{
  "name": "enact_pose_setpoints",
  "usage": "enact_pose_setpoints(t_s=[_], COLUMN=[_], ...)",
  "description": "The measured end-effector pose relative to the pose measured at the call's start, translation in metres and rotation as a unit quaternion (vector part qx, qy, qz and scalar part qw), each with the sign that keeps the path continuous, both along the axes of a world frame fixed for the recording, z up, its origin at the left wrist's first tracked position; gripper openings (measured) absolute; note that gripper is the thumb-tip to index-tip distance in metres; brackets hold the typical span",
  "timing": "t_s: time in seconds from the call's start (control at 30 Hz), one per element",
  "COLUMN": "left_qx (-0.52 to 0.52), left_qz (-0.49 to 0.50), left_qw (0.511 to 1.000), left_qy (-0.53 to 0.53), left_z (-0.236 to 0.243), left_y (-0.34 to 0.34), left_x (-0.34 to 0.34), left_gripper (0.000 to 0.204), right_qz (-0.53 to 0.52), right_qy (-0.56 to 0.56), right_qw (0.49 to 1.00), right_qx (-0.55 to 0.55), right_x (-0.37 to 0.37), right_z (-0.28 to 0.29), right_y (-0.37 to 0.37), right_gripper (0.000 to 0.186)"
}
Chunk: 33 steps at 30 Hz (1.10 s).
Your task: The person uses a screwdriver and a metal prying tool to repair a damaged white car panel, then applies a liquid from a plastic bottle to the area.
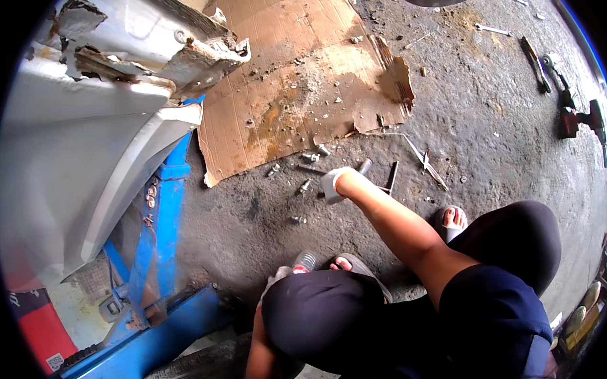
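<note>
My right arm reaches forward and down to the dark floor. My right hand [332, 187], in a whitish-grey glove, is bent down behind the wrist, so its fingers are hidden. Close around it lie a dark rod [311, 169], a short metal cylinder [365, 166], a dark bar-shaped tool [392, 177] and several bolts [305, 186]. Beside my left knee, my grey-gloved left hand [274, 283] appears closed on a clear plastic bottle [306, 260] with a red label; the knee covers part of both.
At left stands a rusted, pale vehicle body panel [110, 96] beside a blue metal stand [159, 229]. Torn cardboard [246, 117] with debris lies ahead. On the right are a wrench [493, 29], pliers-like tool [535, 64] and power tool [581, 121]. A tyre [196, 370] sits at lower left.
</note>
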<state>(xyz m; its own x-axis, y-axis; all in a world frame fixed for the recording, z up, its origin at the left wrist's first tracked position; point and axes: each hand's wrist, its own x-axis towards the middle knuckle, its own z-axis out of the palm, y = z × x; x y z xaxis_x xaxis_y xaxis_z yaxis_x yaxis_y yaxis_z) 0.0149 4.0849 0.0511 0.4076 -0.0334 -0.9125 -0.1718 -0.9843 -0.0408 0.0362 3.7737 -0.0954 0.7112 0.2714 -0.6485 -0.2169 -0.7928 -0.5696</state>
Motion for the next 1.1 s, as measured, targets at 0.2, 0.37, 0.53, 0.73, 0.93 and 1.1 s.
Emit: enact_pose_setpoints(t_s=[0.2,0.37,0.53,0.73,0.93,1.1], left_qx=[-0.101,-0.284,-0.41,-0.506,-0.519,-0.346], left_qz=[-0.319,0.054,0.06,0.167,-0.137,-0.597], left_qw=[0.915,0.899,0.828,0.814,0.711,0.239], left_qy=[-0.226,-0.33,-0.377,-0.231,-0.455,-0.683], left_z=[-0.019,0.034,0.106,0.124,0.183,0.336], left_y=[0.032,0.011,-0.1,-0.229,-0.264,-0.248], left_x=[-0.014,0.046,0.074,0.079,0.089,0.124], left_gripper=[0.027,0.024,0.029,0.022,0.029,0.02], right_qz=[0.011,-0.19,-0.378,-0.412,-0.517,-0.495], right_qy=[0.013,0.187,0.145,0.058,-0.011,0.003], right_qw=[0.998,0.933,0.805,0.309,0.082,-0.01], right_qx=[0.053,0.242,0.433,0.855,0.852,0.869], right_x=[-0.004,0.009,0.004,0.03,0.066,0.17], right_z=[0.02,0.048,0.109,0.086,0.085,0.076], right_y=[0.007,-0.021,-0.042,-0.065,-0.143,-0.212], right_gripper=[0.045,0.068,0.09,0.072,0.07,0.06])
